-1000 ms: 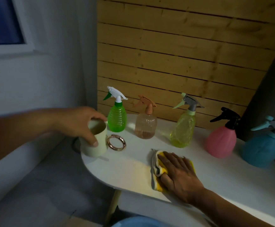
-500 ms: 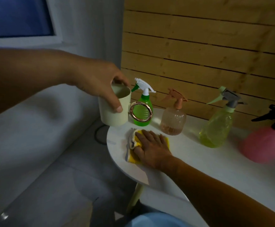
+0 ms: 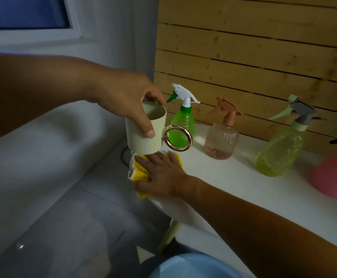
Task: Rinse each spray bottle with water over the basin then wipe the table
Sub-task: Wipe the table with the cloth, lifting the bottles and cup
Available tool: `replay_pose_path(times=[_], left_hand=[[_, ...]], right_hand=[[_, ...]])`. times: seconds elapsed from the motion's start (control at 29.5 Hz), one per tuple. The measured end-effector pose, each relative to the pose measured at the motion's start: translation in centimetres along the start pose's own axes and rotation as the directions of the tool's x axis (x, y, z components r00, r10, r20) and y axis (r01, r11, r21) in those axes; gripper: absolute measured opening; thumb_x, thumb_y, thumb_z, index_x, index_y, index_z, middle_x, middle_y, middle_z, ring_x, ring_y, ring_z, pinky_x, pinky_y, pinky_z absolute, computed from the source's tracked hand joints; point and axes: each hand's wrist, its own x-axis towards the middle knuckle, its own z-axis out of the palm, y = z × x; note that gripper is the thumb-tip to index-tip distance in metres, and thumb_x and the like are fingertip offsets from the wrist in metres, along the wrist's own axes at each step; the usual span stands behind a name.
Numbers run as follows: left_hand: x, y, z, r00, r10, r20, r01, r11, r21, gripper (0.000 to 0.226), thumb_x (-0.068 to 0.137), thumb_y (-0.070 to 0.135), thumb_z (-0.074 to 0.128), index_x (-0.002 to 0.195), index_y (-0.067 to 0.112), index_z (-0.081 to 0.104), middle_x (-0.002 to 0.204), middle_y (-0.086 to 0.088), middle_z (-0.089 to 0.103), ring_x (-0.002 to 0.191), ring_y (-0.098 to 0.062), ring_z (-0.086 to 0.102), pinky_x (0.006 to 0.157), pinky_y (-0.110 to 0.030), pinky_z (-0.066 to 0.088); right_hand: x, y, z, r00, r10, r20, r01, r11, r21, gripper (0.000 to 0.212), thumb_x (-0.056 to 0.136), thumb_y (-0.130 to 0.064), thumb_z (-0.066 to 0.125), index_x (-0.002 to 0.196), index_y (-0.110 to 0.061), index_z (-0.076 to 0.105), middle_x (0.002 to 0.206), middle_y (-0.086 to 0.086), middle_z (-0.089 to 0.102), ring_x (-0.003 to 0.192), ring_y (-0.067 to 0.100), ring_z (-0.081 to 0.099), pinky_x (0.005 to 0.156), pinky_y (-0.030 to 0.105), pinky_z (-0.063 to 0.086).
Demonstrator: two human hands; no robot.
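My left hand (image 3: 129, 101) grips a cream cup (image 3: 143, 135) by its rim and holds it in the air above the table's left end; a copper ring handle sticks out on its right side. Below it, my right hand (image 3: 163, 173) presses flat on a yellow cloth (image 3: 140, 173) at the left edge of the white table (image 3: 264, 197). Along the wooden wall stand a green spray bottle (image 3: 183, 117), a clear pinkish spray bottle (image 3: 222, 137) and a yellow-green spray bottle (image 3: 280, 149). A pink bottle (image 3: 336, 175) is cut off at the right edge.
A light blue basin (image 3: 187, 267) shows its rim at the bottom, below the table. A table leg (image 3: 169, 235) slants down under the left end. White wall and grey floor lie to the left, with a window at the upper left.
My left hand lifted the cup off the table. My right hand slid the yellow cloth left along the table to the spot under the cup. The camera turned left.
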Motion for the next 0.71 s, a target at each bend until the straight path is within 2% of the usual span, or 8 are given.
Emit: replay_pose_path(times=[0.14, 0.24, 0.41, 0.54, 0.64, 0.71], left_hand=[[0.3, -0.2, 1.1, 1.0, 0.02, 0.009, -0.02, 1.0, -0.015, 0.087, 0.063, 0.048, 0.092, 0.142, 0.035, 0.057, 0.101, 0.033, 0.057, 0.091, 0.004, 0.059, 0.081, -0.019, 0.046], [0.4, -0.2, 2.4, 0.999, 0.039, 0.024, -0.038, 0.999, -0.037, 0.082, 0.064, 0.044, 0.093, 0.138, 0.036, 0.06, 0.104, 0.031, 0.061, 0.093, 0.004, 0.061, 0.083, -0.019, 0.05], [0.8, -0.7, 4.9, 0.995, 0.075, 0.072, -0.07, 0.995, -0.069, 0.088, 0.064, 0.037, 0.095, 0.143, 0.033, 0.056, 0.123, 0.02, 0.064, 0.108, -0.003, 0.062, 0.096, -0.026, 0.051], [1.0, -1.0, 7.2, 0.993, 0.084, 0.086, -0.074, 0.992, -0.107, 0.088, 0.064, 0.032, 0.097, 0.143, 0.032, 0.056, 0.126, 0.016, 0.06, 0.113, -0.007, 0.06, 0.1, -0.026, 0.049], [1.0, -1.0, 8.6, 0.994, 0.074, 0.086, -0.063, 0.99, -0.126, 0.087, 0.066, 0.029, 0.096, 0.143, 0.032, 0.055, 0.13, 0.012, 0.058, 0.117, -0.011, 0.058, 0.101, -0.028, 0.049], [0.9, -0.8, 9.4, 0.993, 0.07, 0.097, -0.056, 0.989, -0.139, 0.09, 0.067, 0.03, 0.096, 0.145, 0.032, 0.053, 0.13, 0.013, 0.054, 0.12, -0.012, 0.056, 0.102, -0.026, 0.048]], right_hand=[[-2.5, 0.1, 0.8, 0.993, -0.116, -0.034, 0.114, 0.993, -0.042, 0.092, 0.084, -0.067, 0.051, 0.161, -0.037, 0.009, 0.17, -0.001, 0.009, 0.156, 0.026, 0.006, 0.122, 0.057, 0.002], [-5.4, 1.0, 1.0, 0.987, -0.158, -0.009, 0.157, 0.987, -0.046, 0.097, 0.087, -0.059, 0.063, 0.161, -0.038, 0.004, 0.171, -0.002, 0.002, 0.157, 0.023, 0.0, 0.124, 0.053, -0.004], [-11.1, 3.7, 1.2, 0.98, -0.199, -0.004, 0.198, 0.979, -0.052, 0.098, 0.08, -0.067, 0.051, 0.161, -0.041, 0.002, 0.171, -0.006, -0.001, 0.157, 0.017, -0.004, 0.123, 0.042, -0.014], [-15.9, 7.0, 0.8, 0.987, -0.162, 0.024, 0.163, 0.986, -0.046, 0.101, 0.083, -0.056, 0.063, 0.158, -0.049, -0.004, 0.17, -0.014, -0.007, 0.155, 0.007, -0.013, 0.124, 0.039, -0.014], [-19.6, 9.4, 0.5, 0.995, -0.096, 0.015, 0.097, 0.993, -0.066, 0.102, 0.082, -0.066, 0.058, 0.152, -0.056, -0.016, 0.168, -0.019, -0.012, 0.152, 0.001, -0.019, 0.123, 0.034, -0.017], [-21.7, 10.8, 0.4, 0.999, -0.043, 0.019, 0.044, 0.994, -0.102, 0.103, 0.083, -0.073, 0.056, 0.153, -0.053, -0.017, 0.166, -0.022, -0.018, 0.151, 0.0, -0.022, 0.122, 0.031, -0.018]])
